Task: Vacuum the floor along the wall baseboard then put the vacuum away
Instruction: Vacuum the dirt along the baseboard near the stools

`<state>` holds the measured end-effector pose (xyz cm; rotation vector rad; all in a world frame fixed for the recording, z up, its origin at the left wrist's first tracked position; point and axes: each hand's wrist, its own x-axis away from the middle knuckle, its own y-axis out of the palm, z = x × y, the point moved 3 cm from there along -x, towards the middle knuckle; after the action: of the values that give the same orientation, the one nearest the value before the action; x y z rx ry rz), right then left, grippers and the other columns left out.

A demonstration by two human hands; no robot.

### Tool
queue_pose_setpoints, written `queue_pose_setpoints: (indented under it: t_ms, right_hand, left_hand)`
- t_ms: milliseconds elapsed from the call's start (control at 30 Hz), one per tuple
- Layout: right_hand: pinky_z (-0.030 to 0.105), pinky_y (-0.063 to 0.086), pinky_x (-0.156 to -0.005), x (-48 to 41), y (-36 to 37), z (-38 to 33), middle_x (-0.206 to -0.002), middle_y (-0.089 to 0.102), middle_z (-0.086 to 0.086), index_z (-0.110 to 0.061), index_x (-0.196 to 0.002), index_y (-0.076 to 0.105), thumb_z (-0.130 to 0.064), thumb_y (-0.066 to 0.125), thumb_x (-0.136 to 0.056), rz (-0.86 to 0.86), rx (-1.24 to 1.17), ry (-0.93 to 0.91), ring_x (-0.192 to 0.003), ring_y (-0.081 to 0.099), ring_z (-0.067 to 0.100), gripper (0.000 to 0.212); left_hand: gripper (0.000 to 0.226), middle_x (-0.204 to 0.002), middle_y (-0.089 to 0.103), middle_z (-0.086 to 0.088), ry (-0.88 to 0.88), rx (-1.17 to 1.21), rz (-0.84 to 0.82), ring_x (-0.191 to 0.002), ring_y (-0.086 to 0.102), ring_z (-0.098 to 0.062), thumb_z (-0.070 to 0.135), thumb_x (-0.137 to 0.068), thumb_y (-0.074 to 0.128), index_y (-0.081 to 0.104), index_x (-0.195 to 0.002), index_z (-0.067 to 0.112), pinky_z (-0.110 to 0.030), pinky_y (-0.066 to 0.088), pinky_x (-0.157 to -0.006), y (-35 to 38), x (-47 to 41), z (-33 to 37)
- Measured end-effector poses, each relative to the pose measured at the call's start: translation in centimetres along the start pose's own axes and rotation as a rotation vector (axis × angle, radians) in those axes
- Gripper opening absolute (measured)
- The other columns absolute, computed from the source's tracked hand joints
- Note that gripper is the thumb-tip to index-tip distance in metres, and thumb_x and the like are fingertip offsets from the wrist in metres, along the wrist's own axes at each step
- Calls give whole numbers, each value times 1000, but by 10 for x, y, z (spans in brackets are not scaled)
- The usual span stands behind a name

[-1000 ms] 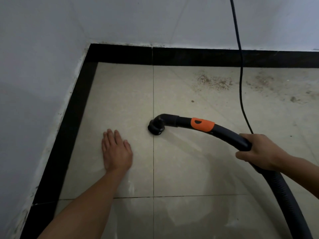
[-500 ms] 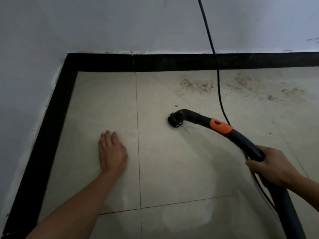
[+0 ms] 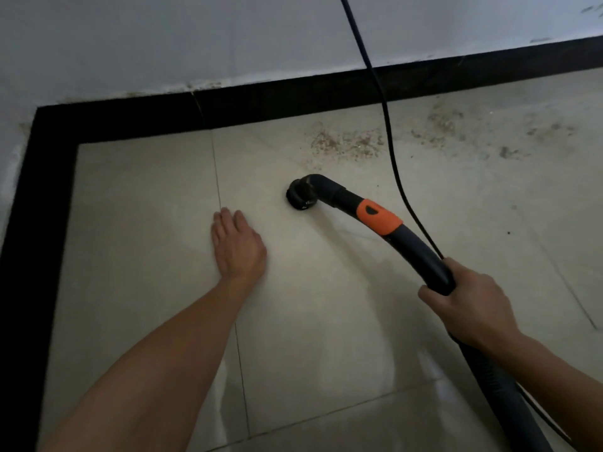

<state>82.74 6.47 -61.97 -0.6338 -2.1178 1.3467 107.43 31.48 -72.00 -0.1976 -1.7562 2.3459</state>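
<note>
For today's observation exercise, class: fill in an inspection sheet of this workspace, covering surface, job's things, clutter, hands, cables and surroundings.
Surface: pale tiled floor, debris scattered near the baseboard.
Job's things: vacuum nozzle on the floor, short of the debris.
Clutter: nothing seen.
Hands: left hand flat on the floor; right hand grips the hose.
Cables: black cord crosses wall and floor beside the hose.
Surroundings: white wall, room corner at left.

No legible text, label or number; small pale mark on vacuum nozzle (image 3: 301,198) too blurred to read.

Bare forearms, left hand (image 3: 239,247), right hand (image 3: 470,308)
</note>
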Motion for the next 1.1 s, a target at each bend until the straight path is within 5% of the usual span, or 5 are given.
queue_pose_setpoints:
  t_ms: [333, 533, 667, 833, 1100]
  right_hand:
    - [43, 53, -52, 36, -44, 85, -49, 59, 3, -25, -73, 54, -28, 79, -75, 48, -9, 409, -47, 58, 26, 25]
    - [33, 48, -51, -18, -16, 39, -58, 63, 0, -25, -77, 53, -49, 67, -82, 79, -159, 293, -51, 60, 21, 28]
    - [26, 39, -50, -66, -11, 21, -66, 65, 1, -22, -83, 56, -38, 68, -81, 82, -194, 302, -57, 59, 18, 20]
    - [36, 54, -65, -139, -12, -20, -73, 70, 5, -15, -91, 62, -29, 69, -78, -16, -270, 255, -67, 66, 25, 20]
    - [34, 54, -61, -165, -15, -51, -67, 70, 1, -16, -88, 61, -26, 70, -73, -69, -197, 149, -63, 66, 21, 20]
  left_hand:
    - [50, -147, 36, -28, -72, 16, 33, -139, 29, -42, 15, -91, 46, 43, -136, -6, -48, 16, -118, 9, -9, 28]
    - [53, -144, 41, -28, -78, -2, 51, -136, 33, -43, 21, -89, 37, 47, -132, -7, -50, 21, -116, 10, -11, 29]
    - [53, -143, 41, -28, -74, -14, 76, -135, 34, -43, 21, -87, 37, 48, -132, -6, -51, 24, -115, 14, -13, 26]
    - [57, -144, 41, -27, -71, -42, 78, -135, 34, -42, 25, -88, 30, 48, -133, -5, -50, 23, -115, 14, -14, 27]
    - [54, -143, 43, -26, -81, -38, 85, -135, 36, -42, 22, -88, 32, 49, -131, -6, -50, 27, -114, 10, -14, 29]
